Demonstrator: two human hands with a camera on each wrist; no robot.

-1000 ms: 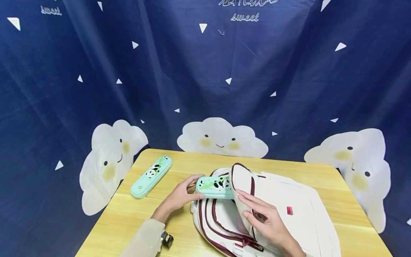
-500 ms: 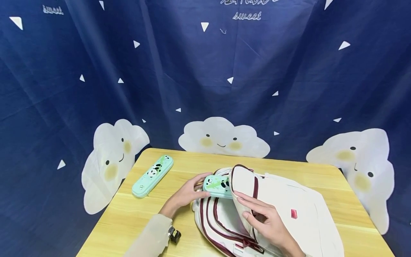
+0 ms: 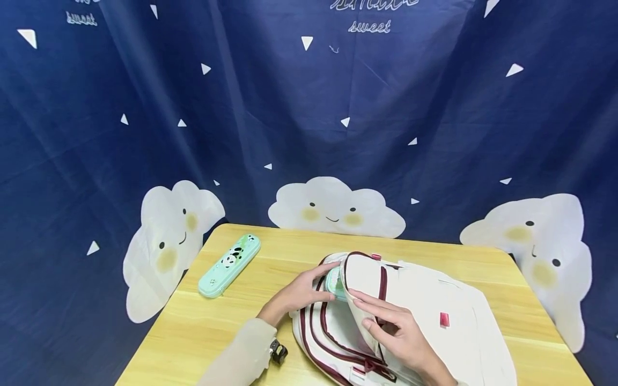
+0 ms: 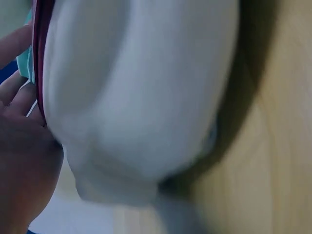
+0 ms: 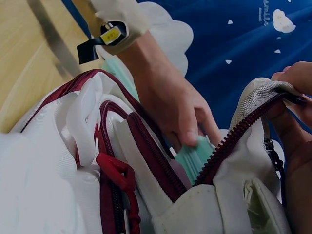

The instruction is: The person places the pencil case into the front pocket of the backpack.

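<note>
A white backpack (image 3: pixel 434 305) with maroon zipper trim lies on the wooden table (image 3: pixel 193 327). My right hand (image 3: pixel 381 321) holds its front flap (image 3: pixel 362 273) up, fingers curled over the zipper edge (image 5: pixel 253 122). My left hand (image 3: pixel 318 281) grips the end of a mint-green panda pencil case (image 3: pixel 333 281), which is mostly inside the open compartment. In the right wrist view the left hand's fingers (image 5: pixel 187 134) sit on the case (image 5: pixel 192 158) at the opening. The left wrist view is blurred, filled with white backpack fabric (image 4: pixel 141 87).
A second mint-green panda pencil case (image 3: pixel 229 257) lies on the table at the far left. A dark blue curtain (image 3: pixel 289 107) with white cloud faces hangs behind and around the table. The table's left and near edges are close.
My left hand has pushed the pencil case to the right, deeper into the backpack; only its end shows now. The right hand still holds the flap up.
</note>
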